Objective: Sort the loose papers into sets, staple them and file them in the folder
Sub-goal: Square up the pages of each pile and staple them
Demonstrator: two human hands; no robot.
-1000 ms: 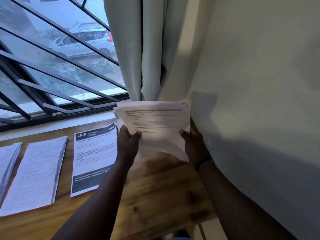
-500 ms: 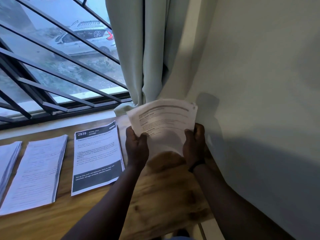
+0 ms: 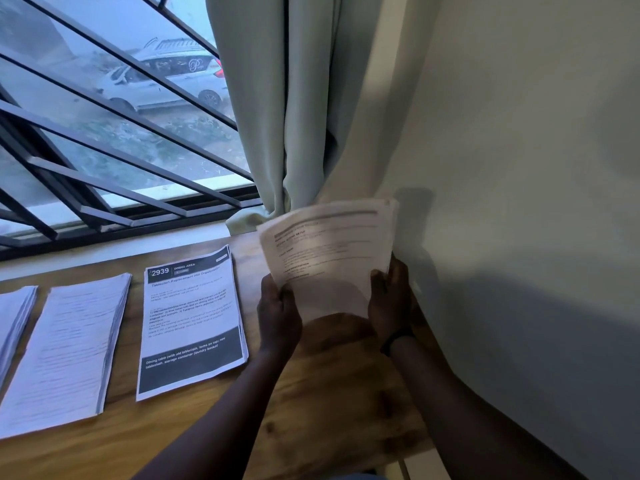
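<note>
- Lying flat on the wooden table (image 3: pixel 311 420) at about nine o'clock from the hands, three sorted piles sit side by side: the far-left pile (image 3: pixel 15 317), the middle pile (image 3: pixel 69 348) and the "2939" pile (image 3: pixel 192 320); kept apart, probably so the sets stay separate; their long axes run toward the window (image 3: pixel 104 116), headings at twelve o'clock
- Gripping the lower left edge, the left hand (image 3: pixel 277 317) curls its fingers round the held sheaf (image 3: pixel 329 258); thumb in front
- The sheaf stands near upright, bottom edge near the table, likely to square its edges; long axis toward twelve o'clock, tilted slightly to one o'clock; print faces the person
- The right hand (image 3: pixel 389 299) clasps the lower right edge, close to the wall (image 3: pixel 519 202); no stapler or folder shows
</note>
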